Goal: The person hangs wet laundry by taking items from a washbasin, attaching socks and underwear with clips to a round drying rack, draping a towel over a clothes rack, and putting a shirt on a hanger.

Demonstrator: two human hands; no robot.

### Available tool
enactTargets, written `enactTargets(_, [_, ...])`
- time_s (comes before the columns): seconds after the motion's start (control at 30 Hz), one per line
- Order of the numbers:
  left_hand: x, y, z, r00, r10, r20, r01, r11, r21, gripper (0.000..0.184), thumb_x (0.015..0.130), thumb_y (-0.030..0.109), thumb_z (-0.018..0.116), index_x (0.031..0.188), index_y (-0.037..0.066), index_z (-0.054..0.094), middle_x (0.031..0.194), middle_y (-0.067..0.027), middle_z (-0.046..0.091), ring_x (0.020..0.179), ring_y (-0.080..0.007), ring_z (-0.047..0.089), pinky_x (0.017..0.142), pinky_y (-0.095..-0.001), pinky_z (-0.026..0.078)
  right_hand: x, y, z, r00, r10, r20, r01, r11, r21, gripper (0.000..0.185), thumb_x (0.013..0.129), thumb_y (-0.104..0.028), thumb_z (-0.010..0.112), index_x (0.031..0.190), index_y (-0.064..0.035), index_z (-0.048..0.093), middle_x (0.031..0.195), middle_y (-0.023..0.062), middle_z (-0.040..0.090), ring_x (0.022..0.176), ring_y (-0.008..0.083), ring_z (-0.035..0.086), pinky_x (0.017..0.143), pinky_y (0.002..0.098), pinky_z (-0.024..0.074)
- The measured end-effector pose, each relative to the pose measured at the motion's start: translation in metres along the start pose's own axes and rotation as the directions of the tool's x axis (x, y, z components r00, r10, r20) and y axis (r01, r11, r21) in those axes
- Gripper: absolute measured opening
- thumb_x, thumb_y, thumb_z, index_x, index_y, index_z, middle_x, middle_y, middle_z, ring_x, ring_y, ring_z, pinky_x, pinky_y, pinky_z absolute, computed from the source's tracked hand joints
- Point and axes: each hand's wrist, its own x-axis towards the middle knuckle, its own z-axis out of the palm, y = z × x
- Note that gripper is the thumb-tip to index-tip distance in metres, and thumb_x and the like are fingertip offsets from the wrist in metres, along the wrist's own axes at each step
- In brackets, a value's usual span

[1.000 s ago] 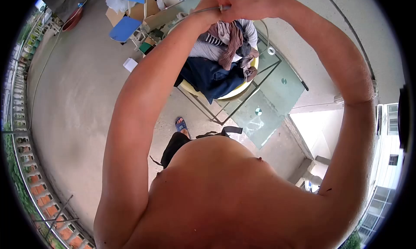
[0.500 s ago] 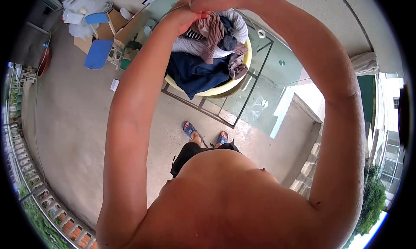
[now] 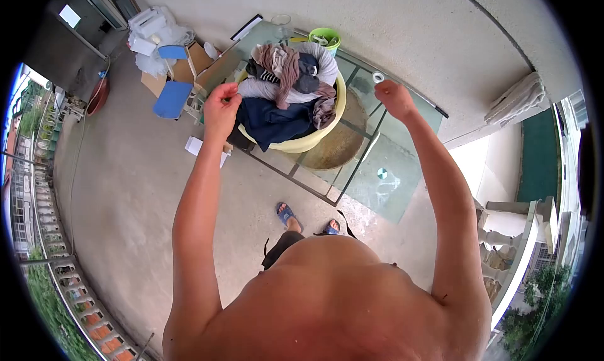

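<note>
A pale yellow basin (image 3: pixel 301 144) heaped with laundry stands on a glass-topped table (image 3: pixel 412 134). Dark navy cloth (image 3: pixel 270 119) lies at the front of the heap, with a mauve twisted garment (image 3: pixel 288 78) and grey pieces above it. My left hand (image 3: pixel 221 109) is raised at the basin's left side, fingers loosely bent and apart, with nothing visible in them. Over the table's right part, my right hand (image 3: pixel 396 100) is curled closed near a white ring (image 3: pixel 378 77). Its fingers hide whatever they may hold.
A green bucket (image 3: pixel 324 36) with small items stands behind the basin. On the left are a blue chair (image 3: pixel 172 100), cardboard and white plastic bags (image 3: pixel 154 37). A wall rises behind the table, and a balustrade (image 3: pixel 60 298) borders the floor on the left.
Both hands were together above the far side of the laundry; they have parted, left and right, and come nearer. The view has shifted, showing the green bucket and more wall.
</note>
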Motion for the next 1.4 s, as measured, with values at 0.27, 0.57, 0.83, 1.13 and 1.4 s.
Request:
enactTargets(0.27, [-0.070,0.016,-0.029,0.960,-0.280,0.026,0.281,0.958,-0.049,0.023,0.080,0.006,0.061,0.103,0.005,0.060,0.091,-0.0019,0.061,0.078,-0.0072,0.056,0.063,-0.0214,0.047,-0.475,0.243,-0.012,0.341,0.937,0.073,-0.914,0.312,0.259,0.013,0.079,-0.014,0.051,0.083,-0.0024,0.055,0.066,0.0122,0.055,0.052,0.0245,0.053,0.044,0.0359,0.0399])
enactTargets(0.57, [-0.063,0.020,0.013,0.984,0.070,0.163,-0.075,0.997,0.022,0.022,0.075,0.005,0.064,0.096,0.001,0.061,0.083,-0.0055,0.061,0.073,-0.0124,0.057,0.064,-0.0244,0.048,-0.762,0.219,0.093,-0.318,0.875,0.366,-0.688,-0.478,0.546,0.009,0.080,-0.010,0.049,0.084,-0.0028,0.051,0.062,0.0112,0.053,0.045,0.0223,0.048,0.038,0.0352,0.0355])
enactTargets(0.83, [-0.106,0.021,-0.054,0.913,0.047,0.406,-0.123,0.979,0.163,0.025,0.071,0.007,0.065,0.095,0.002,0.061,0.092,-0.0084,0.060,0.080,-0.0177,0.060,0.067,-0.0280,0.049,-0.376,0.091,0.080,0.572,0.803,0.166,-0.749,0.429,0.505,0.027,0.082,-0.018,0.055,0.103,-0.0014,0.056,0.079,0.0071,0.060,0.061,0.0149,0.055,0.052,0.0262,0.0428])
enactTargets(1.13, [-0.227,-0.078,-0.172,0.865,-0.418,0.278,0.296,0.872,0.389,0.025,0.074,0.011,0.066,0.096,0.002,0.061,0.084,-0.0089,0.064,0.075,-0.0164,0.061,0.070,-0.0276,0.050,-0.160,-0.049,0.100,0.951,0.236,0.199,-0.290,0.906,0.308,0.026,0.080,-0.017,0.055,0.097,0.0027,0.060,0.082,0.0093,0.062,0.072,0.0169,0.059,0.067,0.0286,0.0468])
enactTargets(1.4, [-0.322,-0.082,-0.205,0.175,-0.781,0.599,0.379,0.615,0.691,0.023,0.075,0.016,0.065,0.091,0.000,0.062,0.079,-0.0105,0.064,0.074,-0.0169,0.061,0.071,-0.0293,0.049,-0.354,0.043,0.151,0.839,0.407,0.361,-0.340,0.910,-0.237,0.025,0.074,-0.025,0.052,0.083,-0.0050,0.064,0.086,0.0164,0.063,0.084,0.0342,0.058,0.073,0.0410,0.0462])
